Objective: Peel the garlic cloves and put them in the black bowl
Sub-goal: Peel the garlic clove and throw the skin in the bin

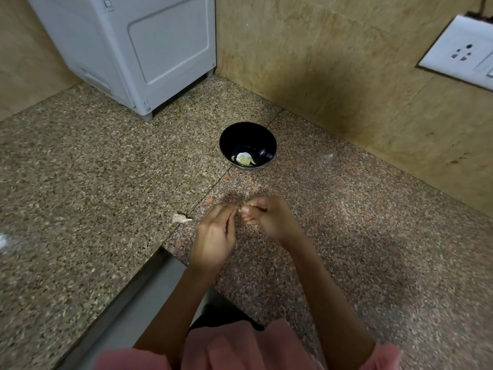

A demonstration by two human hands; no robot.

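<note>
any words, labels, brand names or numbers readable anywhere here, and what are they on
No text can be read anywhere in this view.
grey appliance: only small square marks near its corners, too small to read as letters or a logo.
wall socket plate: pin holes only, no writing visible.
black bowl: no label or print showing.

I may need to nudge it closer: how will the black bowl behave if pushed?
The black bowl looks nearly empty, holding only a few garlic pieces, so it is probably light. Its narrow base on the glossy counter suggests it would slide easily, or tip if pushed at the rim.
</note>
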